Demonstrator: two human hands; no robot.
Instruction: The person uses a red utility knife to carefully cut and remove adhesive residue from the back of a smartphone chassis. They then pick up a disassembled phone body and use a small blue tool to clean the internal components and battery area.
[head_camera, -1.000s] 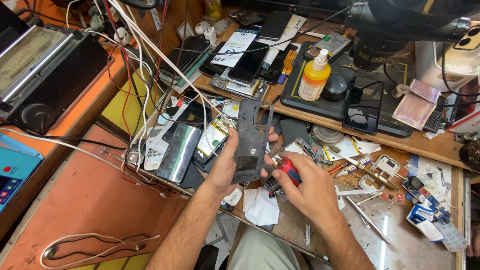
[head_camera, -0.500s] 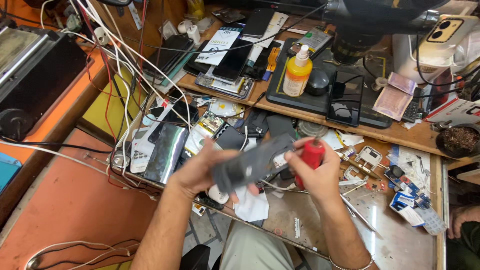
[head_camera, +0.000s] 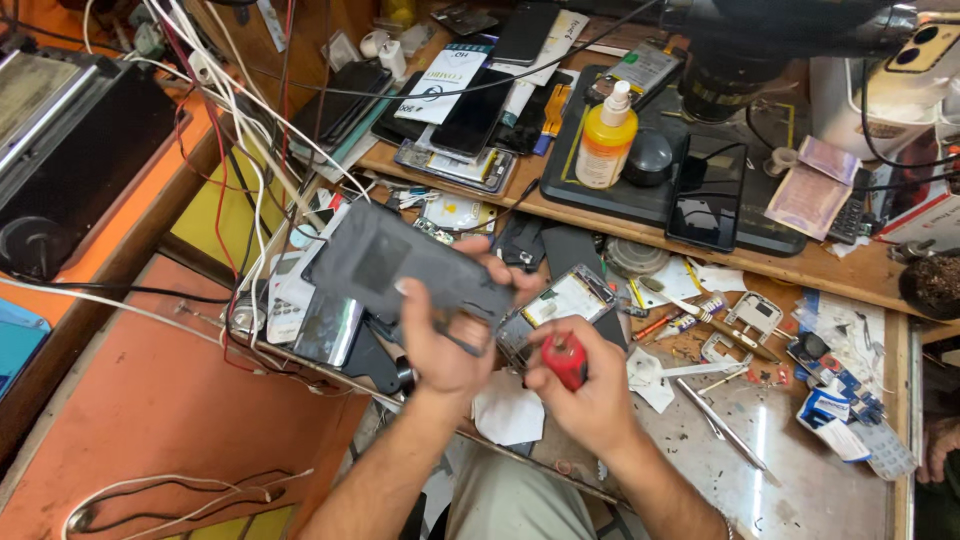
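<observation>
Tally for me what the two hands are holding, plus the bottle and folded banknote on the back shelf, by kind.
Grey phone back panel, in the left hand: 1
Red-handled screwdriver, in the right hand: 1
Yellow bottle with white cap: 1
Folded banknote: 1
Total: 4

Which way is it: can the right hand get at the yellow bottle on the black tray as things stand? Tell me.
Probably not at once: the right hand grips a red-handled screwdriver. The yellow bottle stands upright and uncovered, so a freed hand likely could.
</observation>
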